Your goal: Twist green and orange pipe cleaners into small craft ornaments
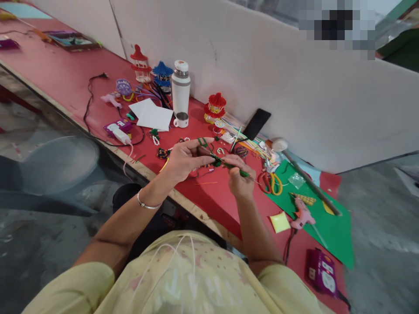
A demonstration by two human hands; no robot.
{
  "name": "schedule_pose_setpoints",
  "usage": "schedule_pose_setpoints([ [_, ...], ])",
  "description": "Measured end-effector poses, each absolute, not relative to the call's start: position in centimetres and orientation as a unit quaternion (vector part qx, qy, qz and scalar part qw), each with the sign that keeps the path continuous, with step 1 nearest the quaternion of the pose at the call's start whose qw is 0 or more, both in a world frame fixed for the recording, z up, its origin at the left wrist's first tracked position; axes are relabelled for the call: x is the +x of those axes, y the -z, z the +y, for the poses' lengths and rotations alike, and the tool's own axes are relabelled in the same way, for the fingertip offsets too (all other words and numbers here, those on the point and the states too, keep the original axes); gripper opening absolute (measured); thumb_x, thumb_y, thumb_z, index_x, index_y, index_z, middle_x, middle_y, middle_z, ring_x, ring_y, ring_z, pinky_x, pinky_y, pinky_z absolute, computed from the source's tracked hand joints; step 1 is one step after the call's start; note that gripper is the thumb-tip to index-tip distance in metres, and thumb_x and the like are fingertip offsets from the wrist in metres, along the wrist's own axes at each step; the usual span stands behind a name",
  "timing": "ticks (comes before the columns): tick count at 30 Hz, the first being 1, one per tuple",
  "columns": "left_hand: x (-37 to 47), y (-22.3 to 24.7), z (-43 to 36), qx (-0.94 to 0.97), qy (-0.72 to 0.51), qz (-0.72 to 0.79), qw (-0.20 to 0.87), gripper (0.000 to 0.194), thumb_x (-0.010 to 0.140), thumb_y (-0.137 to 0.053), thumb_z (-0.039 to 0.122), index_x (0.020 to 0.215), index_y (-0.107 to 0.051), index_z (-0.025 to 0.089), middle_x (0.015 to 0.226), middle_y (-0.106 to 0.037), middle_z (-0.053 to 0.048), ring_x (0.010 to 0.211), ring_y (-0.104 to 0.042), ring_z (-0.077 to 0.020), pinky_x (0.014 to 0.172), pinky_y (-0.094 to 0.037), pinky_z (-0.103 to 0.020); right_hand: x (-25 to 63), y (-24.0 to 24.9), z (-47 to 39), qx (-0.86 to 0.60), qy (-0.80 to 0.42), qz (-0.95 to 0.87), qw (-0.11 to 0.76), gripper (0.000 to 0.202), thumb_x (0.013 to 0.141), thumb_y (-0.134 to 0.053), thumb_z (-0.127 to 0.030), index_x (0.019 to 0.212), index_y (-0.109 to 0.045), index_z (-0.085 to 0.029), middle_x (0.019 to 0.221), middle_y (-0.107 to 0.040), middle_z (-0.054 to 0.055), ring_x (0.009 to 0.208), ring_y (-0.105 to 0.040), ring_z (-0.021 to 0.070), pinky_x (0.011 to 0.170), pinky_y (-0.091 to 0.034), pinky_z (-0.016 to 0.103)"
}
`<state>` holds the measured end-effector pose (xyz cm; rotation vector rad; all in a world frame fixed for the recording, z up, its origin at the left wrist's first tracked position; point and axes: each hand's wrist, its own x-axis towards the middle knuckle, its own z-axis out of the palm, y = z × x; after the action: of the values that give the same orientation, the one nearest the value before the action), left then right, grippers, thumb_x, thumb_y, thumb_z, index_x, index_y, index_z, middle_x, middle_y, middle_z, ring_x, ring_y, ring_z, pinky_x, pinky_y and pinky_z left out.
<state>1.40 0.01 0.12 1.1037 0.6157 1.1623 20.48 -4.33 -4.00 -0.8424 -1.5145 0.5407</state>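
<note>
In front of my body, over the red table, my left hand (183, 162) pinches a small dark green yarn piece (216, 162) between thumb and fingers. A strand of green yarn (203, 142) is looped round its raised index finger. My right hand (242, 179) is closed on a thin crochet hook (243, 173) with a green handle, its tip at the yarn piece. Just right of that hand lie scissors (276, 184) with red and yellow handles. Behind the hands sit a ball of dark yarn (241, 151) and a packet of white beads (228, 138).
A white flask (180, 91) stands near the partition, with a metal cup (181, 120) before it. A hammer (307, 179) and pink glue gun (303, 214) lie on a green sheet (340, 237). Cords, white cards (153, 115) and a phone (257, 124) are also on the table.
</note>
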Motion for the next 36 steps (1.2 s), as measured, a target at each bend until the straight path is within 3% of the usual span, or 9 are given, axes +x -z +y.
schedule_pose_setpoints([
  [5,1.9,0.3,-0.2,0.507,-0.536,0.290,0.610,0.062,0.061,-0.087,0.019,0.121,-0.072,0.015,0.077,-0.071,-0.002,0.063,-0.063,-0.0105,0.055,-0.050,-0.020,19.6,3.9,-4.4,-0.352,-0.227,-0.635,0.650,0.027,0.092,-0.064,-0.049,0.107,-0.077,-0.031,0.102,-0.073,0.006,0.097,-0.069,0.0225,0.083,-0.058,0.043],
  [9,3.1,0.7,-0.8,0.523,-0.585,0.333,0.522,0.062,0.066,-0.081,0.017,0.126,-0.068,0.017,0.078,-0.071,0.000,0.069,-0.064,-0.0108,0.064,-0.052,-0.020,18.2,3.7,-4.8,-0.385,-0.138,-0.647,0.644,0.023,0.095,-0.062,-0.039,0.113,-0.075,-0.032,0.107,-0.072,0.005,0.099,-0.068,0.0211,0.086,-0.058,0.043],
  [11,3.6,0.7,-1.2,0.503,-0.597,0.346,0.520,0.064,0.066,-0.081,0.018,0.129,-0.067,0.019,0.076,-0.070,0.001,0.067,-0.062,-0.0097,0.062,-0.051,-0.019,17.4,3.9,-4.8,-0.388,-0.063,-0.653,0.647,0.026,0.096,-0.062,-0.035,0.120,-0.071,-0.034,0.109,-0.071,0.005,0.102,-0.067,0.0212,0.088,-0.057,0.044],
  [14,3.9,0.3,-1.5,0.428,-0.588,0.324,0.605,0.067,0.066,-0.082,0.021,0.131,-0.065,0.019,0.071,-0.066,0.003,0.054,-0.054,-0.0054,0.049,-0.042,-0.015,16.4,4.4,-4.5,-0.368,0.024,-0.648,0.667,0.030,0.096,-0.062,-0.036,0.126,-0.067,-0.036,0.113,-0.069,0.006,0.103,-0.066,0.0217,0.087,-0.056,0.045],
  [18,2.7,-0.3,-1.5,0.355,-0.538,0.268,0.716,0.062,0.064,-0.084,0.020,0.124,-0.069,0.018,0.067,-0.059,0.005,0.047,-0.045,-0.0023,0.038,-0.029,-0.014,16.5,4.4,-3.7,-0.328,0.007,-0.669,0.667,0.030,0.096,-0.061,-0.041,0.125,-0.068,-0.036,0.110,-0.068,0.006,0.101,-0.066,0.0214,0.082,-0.057,0.042],
  [23,0.8,-0.2,-1.2,0.349,-0.493,0.237,0.761,0.053,0.065,-0.084,0.016,0.116,-0.072,0.017,0.069,-0.060,0.004,0.047,-0.046,-0.0020,0.037,-0.030,-0.013,18.5,3.5,-3.5,-0.301,-0.067,-0.726,0.615,0.030,0.092,-0.064,-0.046,0.120,-0.071,-0.038,0.107,-0.073,0.005,0.096,-0.067,0.0222,0.084,-0.055,0.044],
  [30,0.7,-0.1,-1.0,0.375,-0.469,0.234,0.765,0.059,0.064,-0.085,0.018,0.121,-0.070,0.016,0.066,-0.060,0.005,0.044,-0.045,-0.0019,0.037,-0.031,-0.015,20.3,2.8,-3.6,-0.283,-0.056,-0.766,0.574,0.031,0.090,-0.067,-0.046,0.120,-0.071,-0.037,0.109,-0.077,0.005,0.099,-0.069,0.0234,0.089,-0.054,0.048],
  [36,0.7,-0.7,-0.9,0.404,-0.448,0.233,0.763,0.060,0.063,-0.088,0.022,0.120,-0.071,0.016,0.077,-0.069,-0.002,0.052,-0.059,-0.0073,0.037,-0.034,-0.015,20.4,2.4,-3.5,-0.266,-0.057,-0.766,0.583,0.030,0.093,-0.063,-0.048,0.119,-0.070,-0.037,0.107,-0.078,0.004,0.094,-0.072,0.0231,0.088,-0.055,0.049],
])
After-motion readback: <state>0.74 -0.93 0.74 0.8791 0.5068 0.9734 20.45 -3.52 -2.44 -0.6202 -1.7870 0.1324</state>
